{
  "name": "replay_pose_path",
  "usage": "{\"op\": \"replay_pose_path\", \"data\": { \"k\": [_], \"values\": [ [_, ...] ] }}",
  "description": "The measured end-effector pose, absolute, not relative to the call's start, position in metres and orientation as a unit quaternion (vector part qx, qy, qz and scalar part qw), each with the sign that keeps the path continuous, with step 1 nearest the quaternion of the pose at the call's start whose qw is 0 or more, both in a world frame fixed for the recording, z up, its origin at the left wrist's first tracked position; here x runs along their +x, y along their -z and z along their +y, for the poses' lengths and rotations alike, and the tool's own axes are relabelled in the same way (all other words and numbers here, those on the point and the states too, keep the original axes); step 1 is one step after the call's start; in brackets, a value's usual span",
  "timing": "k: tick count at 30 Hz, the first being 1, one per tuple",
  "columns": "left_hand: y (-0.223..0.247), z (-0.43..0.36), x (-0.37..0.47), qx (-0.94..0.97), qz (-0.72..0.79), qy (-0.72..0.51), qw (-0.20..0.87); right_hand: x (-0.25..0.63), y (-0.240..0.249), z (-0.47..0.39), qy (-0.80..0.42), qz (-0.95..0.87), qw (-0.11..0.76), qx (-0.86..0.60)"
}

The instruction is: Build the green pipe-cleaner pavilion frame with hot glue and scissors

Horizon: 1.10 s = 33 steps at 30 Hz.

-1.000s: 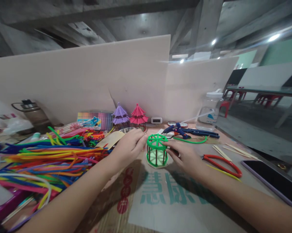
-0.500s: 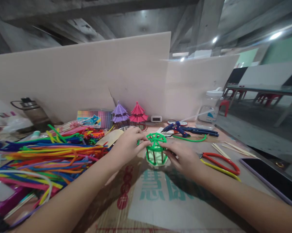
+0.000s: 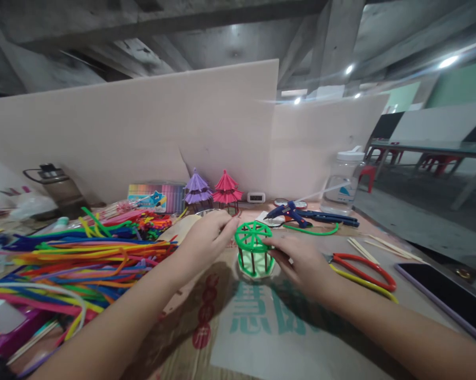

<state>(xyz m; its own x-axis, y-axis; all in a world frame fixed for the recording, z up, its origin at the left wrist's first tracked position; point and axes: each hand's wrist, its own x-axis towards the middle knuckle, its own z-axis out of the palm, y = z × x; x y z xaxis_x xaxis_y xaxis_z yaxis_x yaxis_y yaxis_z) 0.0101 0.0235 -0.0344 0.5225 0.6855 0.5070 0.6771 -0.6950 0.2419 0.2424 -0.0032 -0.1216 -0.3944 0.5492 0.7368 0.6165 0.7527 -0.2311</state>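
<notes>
A small round frame of green pipe cleaners has a spoked, wheel-like top, dark upright posts and a pale base with a green rim. It stands upright on the table in front of me. My right hand grips its upper right edge between thumb and fingers. Just left of the frame, my left hand is apart from it, its fingers loosely bent and nothing visible in them. Behind stand a purple pagoda-like model and a red one.
Many coloured pipe cleaners lie at left, near a marker set and a dark bottle. A glue gun, red-and-yellow-handled pliers, wooden sticks, a phone and a clear bottle are at right.
My left hand has come off the green frame and moved slightly left. My right hand still grips the frame's right side. The view has shifted slightly.
</notes>
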Motion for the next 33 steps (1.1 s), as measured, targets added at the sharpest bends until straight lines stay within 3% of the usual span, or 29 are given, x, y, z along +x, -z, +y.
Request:
{"op": "replay_pose_path", "data": {
  "k": [4,15,33],
  "values": [
    [0.032,0.019,0.007,0.895,0.319,-0.31,0.039,0.245,0.121,0.001,0.004,-0.823,0.43,-0.371],
    [0.07,0.026,0.021,0.909,0.274,-0.313,-0.019,0.247,0.122,0.003,-0.029,-0.822,0.421,-0.382],
    [0.073,0.031,0.021,0.916,0.213,-0.315,-0.129,0.252,0.129,0.005,0.027,-0.826,0.454,-0.332]
  ]
}}
